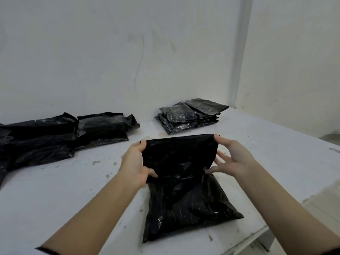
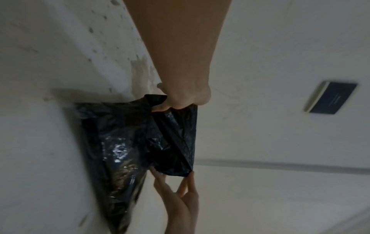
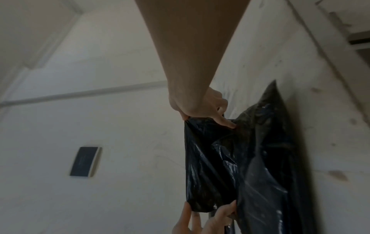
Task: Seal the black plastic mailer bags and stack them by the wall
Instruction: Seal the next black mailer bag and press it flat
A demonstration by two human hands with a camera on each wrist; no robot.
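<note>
The mailer bag (image 1: 185, 196) held at the front of the table is glossy black, marked with pale grey glints along its creases. The stack of bags (image 1: 189, 115) by the wall is black with a dull grey sheen on the upper faces. The loose heap of bags (image 1: 60, 133) at the left is black throughout, with faint highlights. The table (image 1: 73, 181) is painted white and is speckled with small brownish-grey chips and stains. The wall (image 1: 110, 52) is plain off-white, crossed by a faint grey streak. A dark navy panel (image 2: 332, 99), edged in cream, is seen from the left wrist.
</note>
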